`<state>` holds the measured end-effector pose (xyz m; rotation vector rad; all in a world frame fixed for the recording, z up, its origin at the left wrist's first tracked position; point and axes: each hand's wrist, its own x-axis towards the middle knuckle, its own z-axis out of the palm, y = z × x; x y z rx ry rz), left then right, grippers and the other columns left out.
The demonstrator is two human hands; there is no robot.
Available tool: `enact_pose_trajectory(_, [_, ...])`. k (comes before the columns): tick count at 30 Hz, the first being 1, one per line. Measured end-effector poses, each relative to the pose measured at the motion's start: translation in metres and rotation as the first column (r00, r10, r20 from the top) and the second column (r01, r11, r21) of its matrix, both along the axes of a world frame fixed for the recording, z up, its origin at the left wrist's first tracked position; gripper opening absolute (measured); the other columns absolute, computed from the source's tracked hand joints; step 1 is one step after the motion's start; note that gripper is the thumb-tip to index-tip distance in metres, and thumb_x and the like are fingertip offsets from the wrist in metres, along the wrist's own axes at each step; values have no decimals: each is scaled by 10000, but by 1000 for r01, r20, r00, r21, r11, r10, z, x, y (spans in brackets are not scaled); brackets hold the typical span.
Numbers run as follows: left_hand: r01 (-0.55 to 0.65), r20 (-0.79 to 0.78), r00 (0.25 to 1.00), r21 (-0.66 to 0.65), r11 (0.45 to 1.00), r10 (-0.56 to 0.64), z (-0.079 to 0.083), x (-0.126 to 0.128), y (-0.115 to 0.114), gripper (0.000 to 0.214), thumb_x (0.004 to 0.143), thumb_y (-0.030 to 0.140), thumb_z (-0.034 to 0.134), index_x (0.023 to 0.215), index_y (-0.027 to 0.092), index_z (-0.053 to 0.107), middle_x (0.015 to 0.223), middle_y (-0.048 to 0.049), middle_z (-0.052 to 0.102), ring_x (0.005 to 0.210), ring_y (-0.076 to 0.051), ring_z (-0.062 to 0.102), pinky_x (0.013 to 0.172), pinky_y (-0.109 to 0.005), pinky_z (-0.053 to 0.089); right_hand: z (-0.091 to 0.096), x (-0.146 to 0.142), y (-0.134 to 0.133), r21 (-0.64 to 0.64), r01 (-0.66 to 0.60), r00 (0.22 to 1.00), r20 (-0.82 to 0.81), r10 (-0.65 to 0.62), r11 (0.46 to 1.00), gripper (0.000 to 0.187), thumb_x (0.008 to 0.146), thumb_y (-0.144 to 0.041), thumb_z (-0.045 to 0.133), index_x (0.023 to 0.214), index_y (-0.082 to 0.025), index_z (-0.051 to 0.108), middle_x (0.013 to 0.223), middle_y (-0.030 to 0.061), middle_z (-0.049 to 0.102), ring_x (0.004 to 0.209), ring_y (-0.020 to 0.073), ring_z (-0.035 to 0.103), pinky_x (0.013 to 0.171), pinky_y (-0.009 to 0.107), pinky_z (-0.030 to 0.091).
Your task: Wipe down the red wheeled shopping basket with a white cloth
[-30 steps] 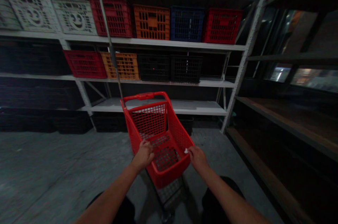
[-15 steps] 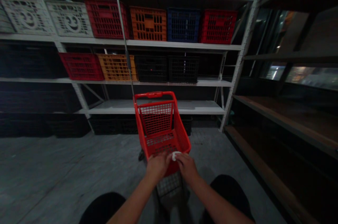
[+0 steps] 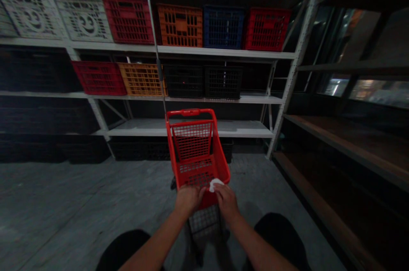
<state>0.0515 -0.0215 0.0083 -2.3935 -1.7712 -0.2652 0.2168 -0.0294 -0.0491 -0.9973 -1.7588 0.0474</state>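
A small red plastic shopping cart [image 3: 220, 156] stands in front of me, its push handle on the far side. My left hand [image 3: 188, 199] is closed over the cart's near rim, left of centre. Just to the right, my right hand [image 3: 226, 200] pinches a crumpled white cloth or tissue [image 3: 216, 183] against the same rim. Part of the white piece sticks up above the fingers; the rest is hidden. Below the hands shows the cart's lower wire rack [image 3: 206, 220].
Behind the cart, a white metal shelf rack [image 3: 191, 130] carries several crates, among them an orange crate [image 3: 180, 26] and a blue crate [image 3: 223, 27]. Dark wooden shelves [image 3: 338, 139] run along the right. A thin pole [image 3: 153, 28] rises from the cart's handle.
My left hand has drawn slightly left, away from the white piece. More of that piece now shows above my right fingers. The view has shifted a little.
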Motion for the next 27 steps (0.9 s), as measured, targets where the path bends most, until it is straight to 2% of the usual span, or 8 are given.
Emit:
enact_pose_trajectory(5, [48,4,999,10,999,-48,-1,-21,-5,644,860,473,100,749,157,650,721,-99,664,704,-190,602,702,-314,390,14,28,6,-4,-14,1000,21,14,1000,254,802,-107,427,913,-216,628,942,38,655,923,162,576,864,345,426])
enact_pose_trajectory(8, [69,-1,998,7,998,-69,0,-33,-8,660,858,473,89,726,151,649,708,-104,659,702,-190,600,702,-315,384,31,46,16,-92,89,993,-72,-95,992,202,803,-170,448,862,-196,639,895,52,655,869,175,584,806,335,449])
enact_pose_trajectory(11, [77,-7,997,0,997,-77,0,-46,-9,657,855,483,93,730,156,649,706,-103,658,708,-188,600,704,-312,384,45,46,20,-217,105,964,-218,-153,970,224,805,-232,459,951,-180,620,894,57,649,819,171,595,742,300,470])
enact_pose_trajectory(13, [80,-9,997,-17,997,-80,1,-54,-9,651,855,486,101,739,155,649,714,-104,661,720,-186,602,714,-310,384,49,37,19,-256,21,963,-253,-88,966,244,801,-233,471,992,-188,616,902,54,642,817,162,595,734,282,473])
enact_pose_trajectory(16, [52,-9,999,-25,998,-52,5,-59,-10,638,860,475,119,711,155,650,705,-103,665,731,-190,605,781,-342,367,45,19,15,-248,-103,981,-185,57,963,172,761,-216,532,859,-207,673,890,48,606,825,156,582,749,272,465])
enact_pose_trajectory(19, [6,55,998,44,999,-9,10,-46,-10,566,867,448,156,757,182,643,762,-83,674,779,-192,606,828,-379,347,37,5,12,-263,-74,983,-183,25,962,96,709,-234,601,741,-208,687,895,44,547,783,147,568,691,254,469])
enact_pose_trajectory(22, [-18,108,994,53,998,12,9,-17,-5,508,877,417,168,851,198,625,816,-84,674,782,-184,613,744,-344,401,30,-4,8,-260,-6,973,-224,-55,965,86,706,-244,604,721,-204,679,821,29,529,735,138,553,656,247,460])
enact_pose_trajectory(27, [-52,76,996,16,999,51,-5,18,3,604,873,413,149,777,86,647,681,-179,648,670,-243,624,587,-338,439,16,-6,1,-233,1,961,-267,-65,972,103,734,-199,553,759,-195,654,769,23,552,732,139,544,669,244,445])
